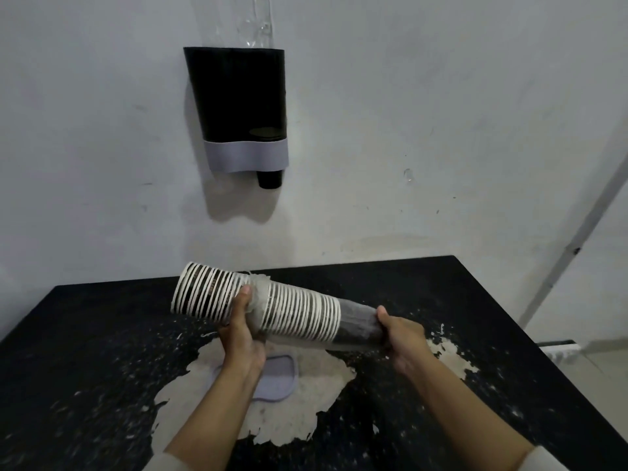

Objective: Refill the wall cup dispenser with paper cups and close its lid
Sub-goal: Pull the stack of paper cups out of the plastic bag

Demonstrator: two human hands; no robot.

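A long stack of paper cups (295,309), dark with white rims, lies sideways in the air above the table, partly inside a clear plastic sleeve. My left hand (243,329) grips the stack near its middle, where the sleeve is bunched. My right hand (401,334) holds the sleeved narrow end. On the wall above hangs the black cup dispenser (238,93) with a grey lower band; one dark cup (270,179) pokes out of its bottom. A grey lid (277,379) lies flat on the table under my left wrist.
The black speckled table (458,317) has a large worn pale patch (306,402) in its middle. A white pipe (577,246) runs down the wall at right. Clear tape (258,18) sticks to the wall above the dispenser.
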